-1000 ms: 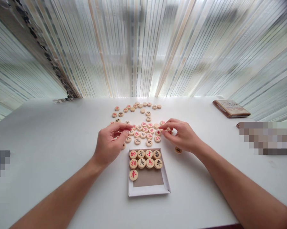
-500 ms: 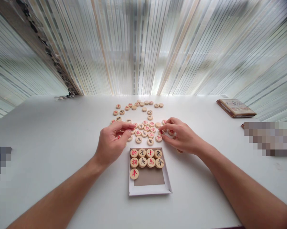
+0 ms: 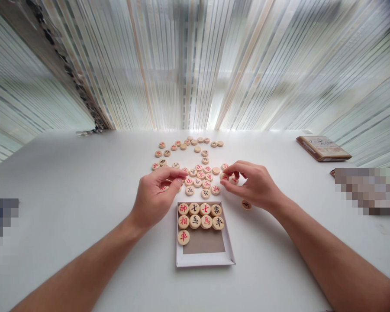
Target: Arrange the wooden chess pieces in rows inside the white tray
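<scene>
In the head view, my right hand (image 3: 251,186) is just right of the loose xiangqi pieces. Its thumb and fingertips close on a round wooden xiangqi piece (image 3: 225,177) marked in red. My left hand (image 3: 156,190) hovers at the left side of the pile, thumb and index finger together; whatever lies between them, if anything, is hidden. Several pieces with red or black characters lie between the hands, such as a black-marked one (image 3: 189,190). Nearer me, an open white box tray (image 3: 206,260) has upright-reading pieces set in rows, with a red one (image 3: 183,237) beginning the third row.
More pieces, some blank side up, spread toward the back, including a blank one (image 3: 198,149). A black-marked piece (image 3: 246,204) lies below my right wrist. A brown flat box (image 3: 324,148) sits at the right. Striped curtains (image 3: 195,65) hang behind the white table (image 3: 84,173).
My right hand has moved slightly right with the red-marked piece, uncovering the black-marked piece near the wrist. My left hand stays almost in place. The tray's pieces are unchanged.
</scene>
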Demonstrator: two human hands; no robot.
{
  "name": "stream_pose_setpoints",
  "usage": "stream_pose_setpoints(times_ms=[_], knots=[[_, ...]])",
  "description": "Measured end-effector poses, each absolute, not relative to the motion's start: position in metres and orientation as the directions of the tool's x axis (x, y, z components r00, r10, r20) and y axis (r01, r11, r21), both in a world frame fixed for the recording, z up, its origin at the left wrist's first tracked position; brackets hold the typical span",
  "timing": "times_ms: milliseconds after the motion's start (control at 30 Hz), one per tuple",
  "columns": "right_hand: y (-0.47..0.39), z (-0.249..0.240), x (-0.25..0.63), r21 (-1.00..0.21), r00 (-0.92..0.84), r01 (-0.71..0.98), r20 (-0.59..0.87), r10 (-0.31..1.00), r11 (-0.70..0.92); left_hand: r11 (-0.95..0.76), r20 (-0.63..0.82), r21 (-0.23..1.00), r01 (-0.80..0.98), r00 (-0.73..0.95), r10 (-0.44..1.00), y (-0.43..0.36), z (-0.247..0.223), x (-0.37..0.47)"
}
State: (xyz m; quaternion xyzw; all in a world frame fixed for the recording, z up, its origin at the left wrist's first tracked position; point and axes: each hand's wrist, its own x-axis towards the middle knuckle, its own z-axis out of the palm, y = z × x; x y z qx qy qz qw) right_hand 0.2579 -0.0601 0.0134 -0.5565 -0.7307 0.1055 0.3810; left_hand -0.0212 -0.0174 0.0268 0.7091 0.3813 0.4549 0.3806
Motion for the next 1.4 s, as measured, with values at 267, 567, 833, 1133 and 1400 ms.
stream_pose_setpoints(times_ms=[267,567,833,1133,1400], knots=[[-0.083,0.022,0.208,-0.994,0.009,-0.099,-0.047,0.999,-0.046,-0.271,0.207,0.959,0.077,0.463,0.862,-0.038,0.033,-0.012],[-0.098,0.029,0.190,-0.909,-0.059,-0.356,-0.208,0.976,-0.215,-0.100,0.128,0.992,-0.082,0.524,0.842,-0.050,0.042,-0.007],[-0.102,0.029,0.189,-0.919,-0.065,-0.357,-0.152,0.986,-0.165,-0.012,0.088,0.989,-0.149,0.515,0.852,-0.050,0.040,-0.008],[-0.104,0.027,0.187,-0.926,-0.023,-0.355,-0.130,0.991,-0.130,-0.116,0.144,0.989,-0.088,0.462,0.875,-0.057,0.043,-0.005],[-0.106,0.027,0.185,-0.917,-0.030,-0.377,-0.131,0.991,-0.133,-0.246,0.241,0.968,-0.048,0.444,0.863,-0.059,0.042,-0.005]])
